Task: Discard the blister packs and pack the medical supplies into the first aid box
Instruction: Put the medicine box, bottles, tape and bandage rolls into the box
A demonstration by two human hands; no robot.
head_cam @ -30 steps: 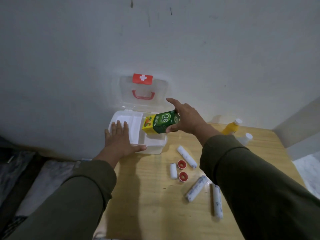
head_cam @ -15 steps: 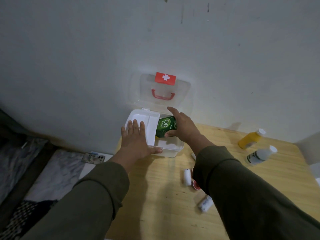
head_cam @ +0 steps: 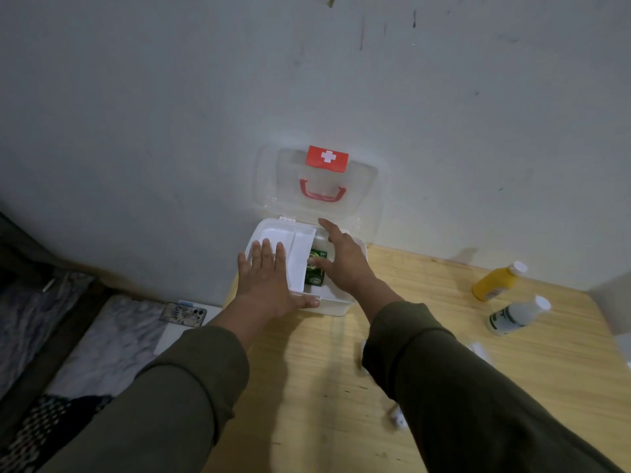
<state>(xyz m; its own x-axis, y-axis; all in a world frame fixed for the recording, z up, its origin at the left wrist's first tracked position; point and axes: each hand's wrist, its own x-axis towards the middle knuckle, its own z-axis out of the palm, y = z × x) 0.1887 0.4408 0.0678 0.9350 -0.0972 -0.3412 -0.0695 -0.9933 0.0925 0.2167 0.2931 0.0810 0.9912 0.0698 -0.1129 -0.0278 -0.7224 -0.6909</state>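
Note:
The white first aid box (head_cam: pixel 336 307) stands open at the table's far left corner, its clear lid (head_cam: pixel 362 199) with a red cross leaning on the wall. A white inner tray (head_cam: pixel 300 247) covers the box's left half. My left hand (head_cam: pixel 269 285) lies flat on that tray, thumb along the box's front wall. A green carton (head_cam: pixel 316 274) sits down inside the box's right half. My right hand (head_cam: pixel 348 264) is over it, thumb on the carton and index finger stretched toward the back rim.
A yellow bottle (head_cam: pixel 495 283) and a white bottle (head_cam: pixel 515 315) lie at the right of the wooden table (head_cam: pixel 426 285). My right sleeve hides most of the white bandage rolls; one end (head_cam: pixel 397 419) shows. A phone (head_cam: pixel 182 314) lies off the table's left edge.
My right hand has lowered the green carton from above the box down into its right half. My left hand has stayed on the tray. The view has swung left.

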